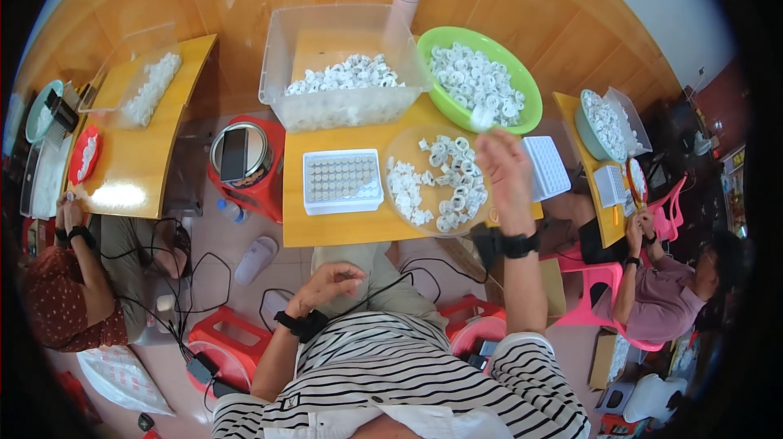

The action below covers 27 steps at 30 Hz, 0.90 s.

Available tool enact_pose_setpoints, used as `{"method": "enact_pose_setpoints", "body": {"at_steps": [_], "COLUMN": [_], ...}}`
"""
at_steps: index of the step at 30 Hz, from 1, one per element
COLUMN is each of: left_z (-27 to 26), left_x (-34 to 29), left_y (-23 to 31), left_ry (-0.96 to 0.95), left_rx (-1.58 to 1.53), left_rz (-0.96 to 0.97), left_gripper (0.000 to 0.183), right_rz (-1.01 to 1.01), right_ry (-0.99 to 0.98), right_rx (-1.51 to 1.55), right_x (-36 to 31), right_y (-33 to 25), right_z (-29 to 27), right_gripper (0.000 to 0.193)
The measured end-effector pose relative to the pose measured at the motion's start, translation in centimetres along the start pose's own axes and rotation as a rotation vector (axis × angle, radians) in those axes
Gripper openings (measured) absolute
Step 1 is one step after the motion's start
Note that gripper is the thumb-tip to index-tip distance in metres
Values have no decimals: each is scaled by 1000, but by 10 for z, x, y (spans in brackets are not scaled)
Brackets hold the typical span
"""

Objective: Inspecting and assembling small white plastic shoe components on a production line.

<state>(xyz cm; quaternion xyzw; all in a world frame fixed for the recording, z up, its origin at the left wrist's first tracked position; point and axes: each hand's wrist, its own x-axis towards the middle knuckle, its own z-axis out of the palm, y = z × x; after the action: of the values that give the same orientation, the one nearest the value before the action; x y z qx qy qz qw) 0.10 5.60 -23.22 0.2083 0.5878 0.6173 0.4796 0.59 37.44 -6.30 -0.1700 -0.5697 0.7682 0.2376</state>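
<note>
My left hand [330, 286] is above my lap, fingers curled and thumb close to them; whatever is in them is too small to make out. My right hand [506, 166] is raised at the front of the green basin [532, 84], its fingers smeared by motion. Just above its fingertips is a blurred white part [483, 118], apparently in the air. The basin holds many white ring-shaped plastic parts [473, 80]. Below, a round clear tray [397, 145] carries small white pieces [408, 190] on its left and white rings [458, 186] on its right.
A white tray [342, 206] with rows of round pieces sits left of the round tray. Behind it stands a clear bin [342, 104] of white parts. A white gridded rack [545, 168] lies at the right edge. Co-workers sit at side tables; cables [216, 288] cross the floor.
</note>
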Motion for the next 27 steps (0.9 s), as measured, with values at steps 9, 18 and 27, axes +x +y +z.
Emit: {"method": "enact_pose_setpoints", "body": {"at_steps": [9,18,27], "left_z": [0,-2,-2], "left_x": [1,1,-2], "left_y": [11,-4,-10], "left_ry": [110,93,74], "left_rx": [-78,-129,-112], "left_rz": [-33,-3,-20], "left_gripper": [22,23,24], "right_rz": [380,1170,1221], "right_ry": [-367,-21,238], "right_rx": [-302,22,20], "right_x": [-90,-255,-353], "right_y": [34,156,256], "right_z": [-21,-165,-233], "right_gripper": [13,15,36]}}
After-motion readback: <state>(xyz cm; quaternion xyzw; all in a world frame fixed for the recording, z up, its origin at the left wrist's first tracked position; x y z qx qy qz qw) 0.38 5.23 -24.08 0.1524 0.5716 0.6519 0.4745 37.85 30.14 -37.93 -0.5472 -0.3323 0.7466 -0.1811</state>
